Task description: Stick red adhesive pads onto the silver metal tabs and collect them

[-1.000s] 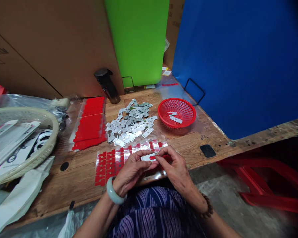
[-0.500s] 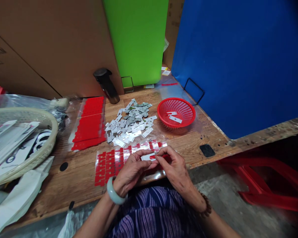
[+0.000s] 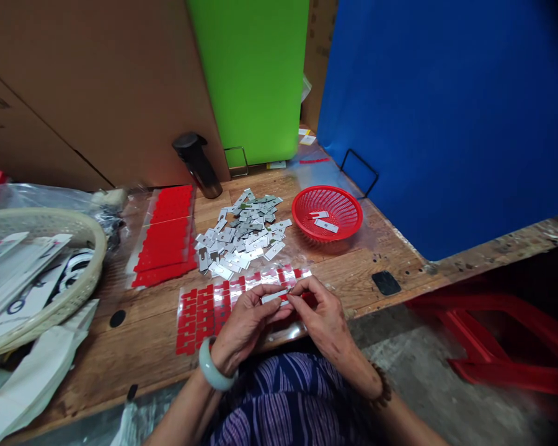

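Between the fingers of my left hand point(image 3: 246, 319) is a small flat metal plate point(image 3: 273, 297), silvery white with a bit of red at its right end. My right hand point(image 3: 320, 313) pinches at that red end, its thumb and forefinger closed; the red piece is mostly hidden by the fingertips. Under both hands lies a clear sheet of red die-cut stickers point(image 3: 204, 316) at the table's front edge. Beyond it spreads a loose pile of similar metal plates point(image 3: 246, 232). A red plastic basket point(image 3: 328, 193) to the right of the pile holds a few plates.
A stack of red sticker sheets point(image 3: 162, 241) lies left of the pile, near a dark bottle point(image 3: 198, 164). A cream basket point(image 3: 93, 260) of packaged items stands far left. Green point(image 3: 253, 80) and blue point(image 3: 437, 124) boards rise behind. A red stool point(image 3: 497, 341) is at lower right.
The metal plate has tilted in my fingers, showing less of its face and less red. Both hands stay close together over the sheet. The whole view has shifted slightly.
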The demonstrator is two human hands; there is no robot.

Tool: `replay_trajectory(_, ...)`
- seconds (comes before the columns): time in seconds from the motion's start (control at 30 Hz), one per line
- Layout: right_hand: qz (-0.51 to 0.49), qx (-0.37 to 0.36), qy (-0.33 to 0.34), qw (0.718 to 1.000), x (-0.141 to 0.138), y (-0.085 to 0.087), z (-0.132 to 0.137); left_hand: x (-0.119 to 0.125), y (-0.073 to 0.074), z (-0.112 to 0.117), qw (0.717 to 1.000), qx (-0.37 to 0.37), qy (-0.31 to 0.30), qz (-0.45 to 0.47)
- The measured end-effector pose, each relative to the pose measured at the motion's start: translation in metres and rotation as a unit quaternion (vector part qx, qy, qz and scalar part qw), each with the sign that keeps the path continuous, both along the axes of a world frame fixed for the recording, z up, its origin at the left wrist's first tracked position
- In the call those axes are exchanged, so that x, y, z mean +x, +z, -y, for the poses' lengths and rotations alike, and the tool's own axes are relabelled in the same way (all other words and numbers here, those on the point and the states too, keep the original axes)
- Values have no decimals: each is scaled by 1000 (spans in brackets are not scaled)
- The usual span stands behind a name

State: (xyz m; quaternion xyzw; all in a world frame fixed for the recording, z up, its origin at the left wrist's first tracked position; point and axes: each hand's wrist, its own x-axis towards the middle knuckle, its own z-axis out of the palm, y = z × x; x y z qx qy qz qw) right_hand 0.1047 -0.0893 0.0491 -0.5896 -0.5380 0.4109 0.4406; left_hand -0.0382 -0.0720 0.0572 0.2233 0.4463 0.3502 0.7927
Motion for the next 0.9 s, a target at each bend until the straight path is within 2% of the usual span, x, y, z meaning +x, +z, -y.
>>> replay_trajectory(0.3, -20, -36, -15, 999, -5, -5, 4, 2, -8, 2, 993, 73, 34, -82)
replay_trajectory(0.43, -10, -10, -28, 1000, -7, -5, 5, 2, -5, 2, 990, 90, 42, -101)
replay_trajectory(0.53, -1, 5, -35, 999, -5, -1, 5, 2, -3, 2, 991, 85, 40, -93)
replay_trajectory(0.7, -28, -34, 11, 999, 0, 5, 3, 1, -2, 3, 995, 51, 31, -75)
replay_trajectory(0.9, 18, -26, 28, 999, 2, 5, 0, 0, -2, 3, 998, 5, 38, -47)
